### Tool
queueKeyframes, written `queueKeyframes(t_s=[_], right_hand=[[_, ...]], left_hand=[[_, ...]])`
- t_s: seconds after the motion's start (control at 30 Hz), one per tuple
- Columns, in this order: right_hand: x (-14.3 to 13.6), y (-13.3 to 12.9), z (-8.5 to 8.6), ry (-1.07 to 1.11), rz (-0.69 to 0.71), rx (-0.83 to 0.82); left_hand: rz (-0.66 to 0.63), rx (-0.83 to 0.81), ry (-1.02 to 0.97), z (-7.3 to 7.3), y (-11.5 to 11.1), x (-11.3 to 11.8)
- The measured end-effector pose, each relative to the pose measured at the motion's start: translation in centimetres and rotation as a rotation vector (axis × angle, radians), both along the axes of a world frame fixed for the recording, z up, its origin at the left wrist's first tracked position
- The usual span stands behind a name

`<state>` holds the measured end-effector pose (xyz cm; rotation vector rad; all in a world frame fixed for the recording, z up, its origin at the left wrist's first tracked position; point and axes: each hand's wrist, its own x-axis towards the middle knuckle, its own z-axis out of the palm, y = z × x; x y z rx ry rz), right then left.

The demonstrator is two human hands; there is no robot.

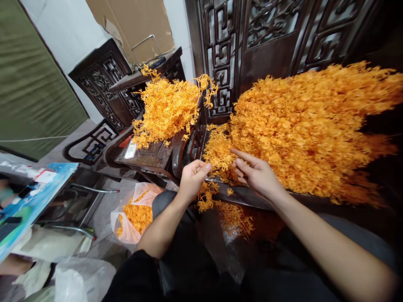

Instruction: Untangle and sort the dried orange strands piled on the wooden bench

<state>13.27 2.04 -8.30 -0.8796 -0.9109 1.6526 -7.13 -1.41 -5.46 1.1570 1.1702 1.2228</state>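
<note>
My left hand (194,179) is closed in a pinch at the thumb and forefinger, on an orange branching strand (206,197) that appears to hang below it. Just to the right, my right hand (256,173) has its index finger stretched out and its other fingers loosely bent; nothing clear is in it. Behind both hands lies a small clump of orange strands (218,144) on the dark wooden bench. A much larger heap of the same curly orange pieces (292,134) covers the bench to the right.
Another orange pile (171,107) rests on a carved wooden chair (151,158). On the floor stands a pinkish plastic bag (116,218) with orange pieces inside. Loose strands (236,218) lie below the bench edge. A blue-topped table (59,172) and a clear bag (83,279) are at left.
</note>
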Motion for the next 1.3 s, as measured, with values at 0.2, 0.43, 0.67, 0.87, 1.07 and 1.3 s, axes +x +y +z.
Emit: queueKeyframes(t_s=[0.2, 0.43, 0.67, 0.87, 1.07, 1.3], right_hand=[[-2.2, -1.4, 0.3, 0.107, 0.085, -0.034], [1.1, 1.5, 0.5, 0.269, -0.38, 0.059], [1.0, 1.2, 0.9, -0.044, -0.179, -0.021], [-1.8, -1.1, 1.0, 0.014, 0.149, 0.007], [-2.5, -1.1, 0.5, 0.05, -0.04, 0.069], [-3.3, -1.7, 1.5, 0.202, -0.257, 0.081]], left_hand=[[0.0, 0.002, 0.003, 0.0, -0.2, 0.8], [-0.012, -0.009, -0.052, 0.2, -1.0, 1.0], [-0.021, -0.062, -0.165, 0.6, -0.2, 1.5], [-0.001, -0.005, -0.088, -0.2, -0.1, 1.9], [-0.033, 0.034, 0.053, -1.0, -0.3, 2.0], [-0.078, 0.021, 0.016, -0.4, -0.1, 3.2]])
